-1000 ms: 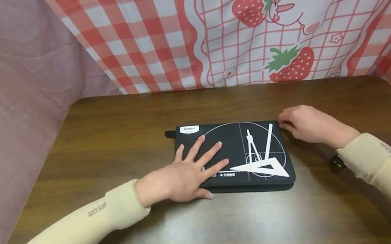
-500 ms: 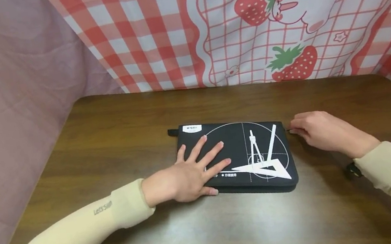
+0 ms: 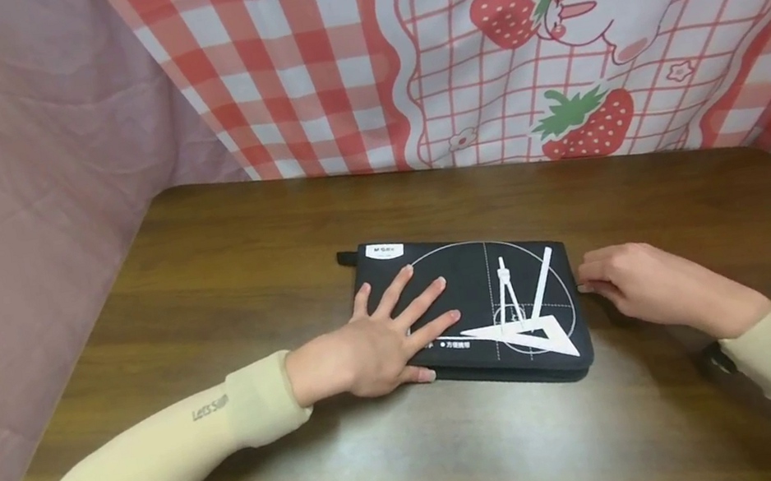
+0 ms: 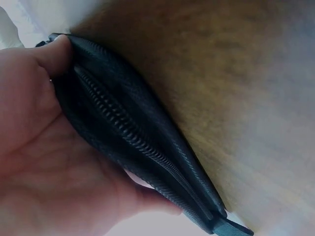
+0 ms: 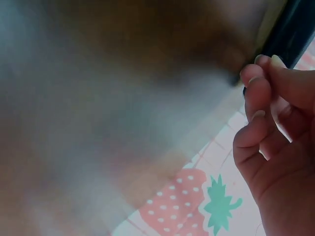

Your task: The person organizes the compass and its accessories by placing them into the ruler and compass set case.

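Note:
A black zip case (image 3: 470, 286) printed with a white compass, ruler and set square lies flat on the table. Across its left part my left hand (image 3: 372, 350) rests with fingers spread, the thumb over the near edge. In the left wrist view the dark zipper teeth (image 4: 123, 128) run along the case's side, with my thumb at one end. My right hand (image 3: 631, 279) is at the right edge, its thumb and forefinger pinching the zipper pull, which the fingertips mostly hide. In the right wrist view those pinched fingertips (image 5: 263, 69) sit right at the case's side.
Brown wooden table (image 3: 235, 238) surrounds the case. A short black fabric tab (image 3: 347, 259) sticks out at the case's far left corner. Behind the table hangs a red checked strawberry cloth (image 3: 300, 70), and a pink cloth (image 3: 21, 203) hangs on the left.
My right hand has slid along the case's right edge from the far corner toward me, pinching the zipper pull. The left hand keeps its place on the case.

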Tool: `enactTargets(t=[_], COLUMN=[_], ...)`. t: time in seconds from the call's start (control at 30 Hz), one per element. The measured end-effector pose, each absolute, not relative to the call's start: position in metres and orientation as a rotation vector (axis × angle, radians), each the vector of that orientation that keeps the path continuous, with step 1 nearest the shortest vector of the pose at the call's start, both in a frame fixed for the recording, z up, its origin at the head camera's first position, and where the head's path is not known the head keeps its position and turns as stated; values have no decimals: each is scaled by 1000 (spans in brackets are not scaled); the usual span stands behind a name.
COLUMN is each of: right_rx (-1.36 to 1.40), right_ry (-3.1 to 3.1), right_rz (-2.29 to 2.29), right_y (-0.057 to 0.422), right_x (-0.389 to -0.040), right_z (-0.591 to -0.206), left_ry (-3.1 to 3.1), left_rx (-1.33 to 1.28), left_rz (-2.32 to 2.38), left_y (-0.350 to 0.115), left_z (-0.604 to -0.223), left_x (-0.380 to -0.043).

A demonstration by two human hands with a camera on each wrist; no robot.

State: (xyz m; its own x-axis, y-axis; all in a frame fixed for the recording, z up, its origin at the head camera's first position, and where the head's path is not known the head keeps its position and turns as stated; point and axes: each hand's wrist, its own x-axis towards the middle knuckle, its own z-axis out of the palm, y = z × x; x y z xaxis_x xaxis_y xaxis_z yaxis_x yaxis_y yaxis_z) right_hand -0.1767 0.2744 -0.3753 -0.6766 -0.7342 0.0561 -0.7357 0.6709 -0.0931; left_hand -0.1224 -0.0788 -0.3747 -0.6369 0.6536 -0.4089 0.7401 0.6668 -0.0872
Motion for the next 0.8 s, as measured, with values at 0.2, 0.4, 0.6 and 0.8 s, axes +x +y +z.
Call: enactTargets(t=[0.2, 0.4, 0.6, 0.8], right_rx=[1291, 1360, 1430, 1464], right_ry=[-2851, -2787, -2773, -2714], right_rz=[220, 249, 302, 371], right_y=[276, 276, 277, 279], right_x=[-159, -151, -137, -119], right_z=[-377, -379, -378, -380], left_ry=[2544, 2554, 2555, 2561], left_rx=[1081, 1091, 1091, 1101], left_rz=[-349, -343, -344, -348], left_y=[-81, -81, -80, -77], left_z=[-377, -378, -378, -377], left_x=[-123, -124, -123, -122])
